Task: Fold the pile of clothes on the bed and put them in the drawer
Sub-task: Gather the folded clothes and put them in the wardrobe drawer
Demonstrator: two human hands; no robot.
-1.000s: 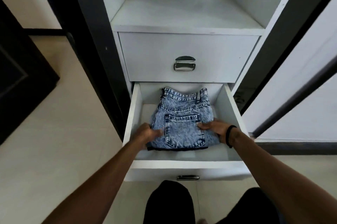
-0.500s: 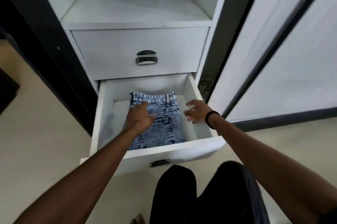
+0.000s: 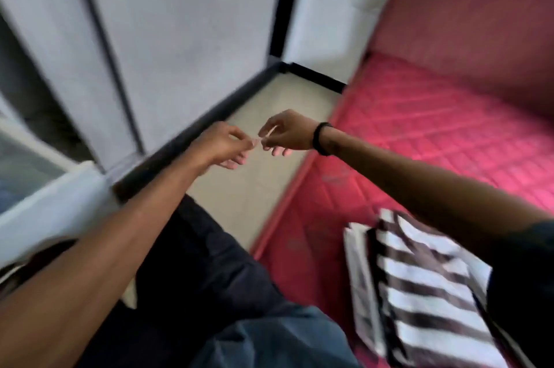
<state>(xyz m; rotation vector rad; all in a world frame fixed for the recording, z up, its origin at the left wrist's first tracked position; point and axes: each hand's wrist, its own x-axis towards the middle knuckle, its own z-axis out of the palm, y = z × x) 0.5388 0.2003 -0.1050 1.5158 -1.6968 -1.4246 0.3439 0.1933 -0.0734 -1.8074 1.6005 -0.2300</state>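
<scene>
Striped garment, one, on red bed

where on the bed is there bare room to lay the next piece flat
Bare: the red mattress between the padded headboard and the striped garment. Crowded: the near corner, under that garment and the right forearm. Both hands hover over the floor.

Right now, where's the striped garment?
In the head view the striped garment lies at lower right on the red mattress, near its edge by the floor, under the person's right forearm and apart from both hands.
</scene>
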